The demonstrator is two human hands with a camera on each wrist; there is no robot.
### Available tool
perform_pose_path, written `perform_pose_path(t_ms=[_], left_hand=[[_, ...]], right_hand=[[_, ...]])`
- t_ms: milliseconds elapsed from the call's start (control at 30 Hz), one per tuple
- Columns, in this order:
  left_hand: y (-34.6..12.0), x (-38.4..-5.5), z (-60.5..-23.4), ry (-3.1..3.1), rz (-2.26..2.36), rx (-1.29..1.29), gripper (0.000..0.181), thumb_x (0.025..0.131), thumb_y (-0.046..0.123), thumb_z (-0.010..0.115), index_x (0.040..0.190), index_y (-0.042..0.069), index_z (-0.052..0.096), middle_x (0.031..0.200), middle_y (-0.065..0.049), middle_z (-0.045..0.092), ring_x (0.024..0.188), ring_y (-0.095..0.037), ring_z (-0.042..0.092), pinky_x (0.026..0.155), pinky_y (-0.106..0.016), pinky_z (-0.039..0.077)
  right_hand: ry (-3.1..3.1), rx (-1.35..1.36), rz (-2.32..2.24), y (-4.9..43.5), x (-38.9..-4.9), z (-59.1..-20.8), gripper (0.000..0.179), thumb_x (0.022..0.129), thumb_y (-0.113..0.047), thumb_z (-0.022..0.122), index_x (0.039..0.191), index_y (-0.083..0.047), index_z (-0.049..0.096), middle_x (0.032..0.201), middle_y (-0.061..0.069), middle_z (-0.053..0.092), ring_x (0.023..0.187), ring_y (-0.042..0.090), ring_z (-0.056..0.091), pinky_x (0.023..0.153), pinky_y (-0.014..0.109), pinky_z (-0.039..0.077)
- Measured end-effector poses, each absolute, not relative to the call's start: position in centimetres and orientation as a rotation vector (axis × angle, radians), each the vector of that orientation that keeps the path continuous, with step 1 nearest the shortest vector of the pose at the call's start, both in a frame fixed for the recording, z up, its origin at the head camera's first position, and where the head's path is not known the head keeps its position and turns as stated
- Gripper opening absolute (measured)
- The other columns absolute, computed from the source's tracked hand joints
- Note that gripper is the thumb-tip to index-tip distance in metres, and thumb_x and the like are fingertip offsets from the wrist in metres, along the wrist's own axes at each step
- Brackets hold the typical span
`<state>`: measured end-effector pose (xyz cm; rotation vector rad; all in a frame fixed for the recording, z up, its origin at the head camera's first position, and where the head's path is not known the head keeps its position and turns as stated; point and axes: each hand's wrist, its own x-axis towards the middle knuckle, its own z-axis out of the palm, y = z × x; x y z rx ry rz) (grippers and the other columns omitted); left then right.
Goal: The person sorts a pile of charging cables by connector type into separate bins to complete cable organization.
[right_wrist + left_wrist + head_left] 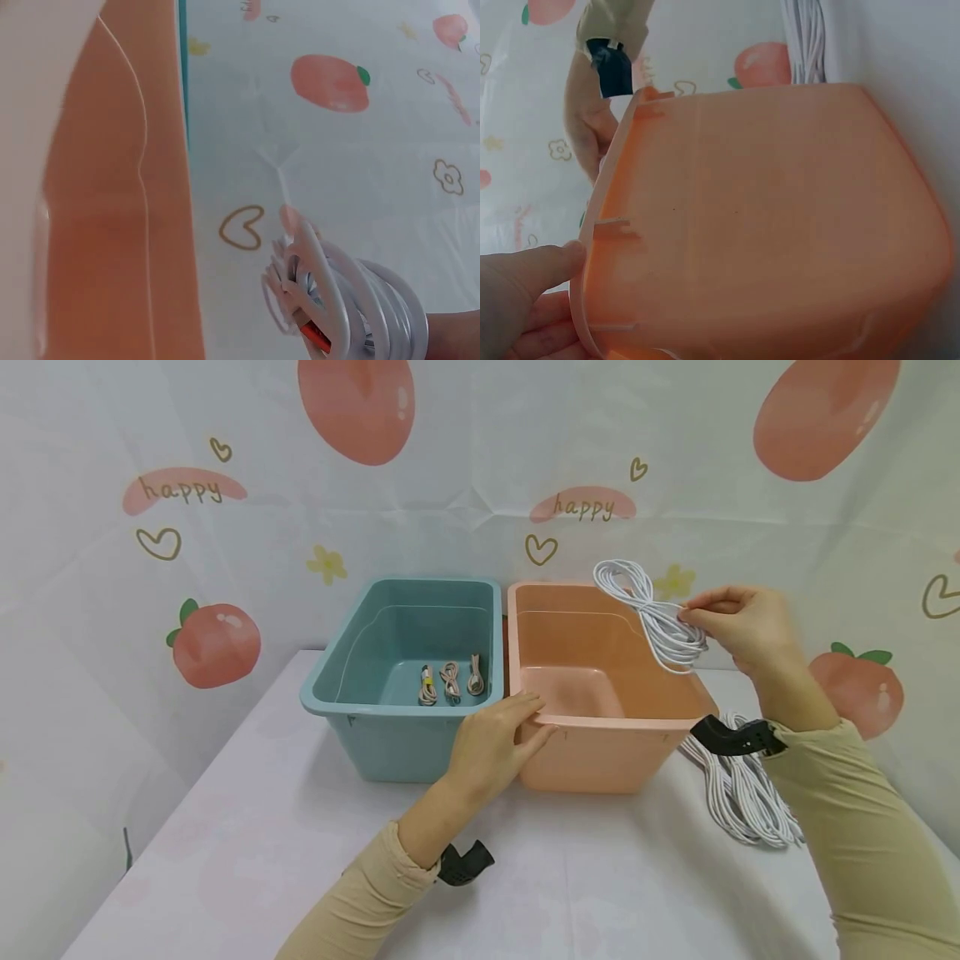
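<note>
A coiled bundle of white cable (654, 614) is pinched between the thumb and fingers of my right hand (750, 625), held up over the right part of the orange bin (585, 756). In the right wrist view the loops of this cable (375, 307) fill the lower part, with a small red piece among them. My left hand (495, 739) grips the near rim of the orange bin at its left corner. The left wrist view shows that thumb (559, 266) on the outer side of the rim. The bin's visible floor is bare.
Left of the orange bin stands a blue-green bin (397, 743) with three small bundled cables (450, 681) inside. More white cable coils (750, 797) lie on the table (540, 877) at the right, partly behind my right forearm. A printed cloth (465, 468) hangs behind.
</note>
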<state>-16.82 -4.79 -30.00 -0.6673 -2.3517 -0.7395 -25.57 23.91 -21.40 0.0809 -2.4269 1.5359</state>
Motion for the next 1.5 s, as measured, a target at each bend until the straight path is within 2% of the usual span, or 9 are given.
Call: perform_pose_path(t_ms=[733,1033,1500], left_hand=[[-4.8,-16.9,-30.1,-2.352,-0.726,-0.671,0.032,0.082,0.027,0.071,0.107,0.008,0.07,0.11,-0.006,0.071,0.107,-0.018,0.066,0.085,-0.034,0.055],[-4.7,-16.9,-30.0,-2.34,-0.724,-0.67,0.03,0.082,0.026,0.07,0.106,0.008,0.071,0.109,-0.005,0.071,0.106,-0.018,0.066,0.086,-0.033,0.055],[-4.8,-17.0,-30.1,-2.335,-0.709,-0.671,0.031,0.082,0.027,0.071,0.106,0.008,0.071,0.11,-0.005,0.071,0.106,-0.018,0.066,0.086,-0.033,0.055]], right_hand=[[-2.486,0.168,1.585,19.8,-28.3,-20.5,0.024,0.079,-0.008,0.072,0.066,-0.026,0.065,0.059,-0.021,0.063,0.063,-0.007,0.06,0.059,0.01,0.049],[-2.571,0.132,1.579,18.2,-29.8,-20.5,0.023,0.08,-0.009,0.071,0.064,-0.024,0.065,0.055,-0.02,0.062,0.058,-0.005,0.057,0.054,0.011,0.047],[-2.637,0.177,1.569,16.4,-31.6,-21.9,0.012,0.08,-0.003,0.068,0.072,-0.011,0.064,0.058,-0.015,0.06,0.059,-0.001,0.057,0.055,0.014,0.048]])
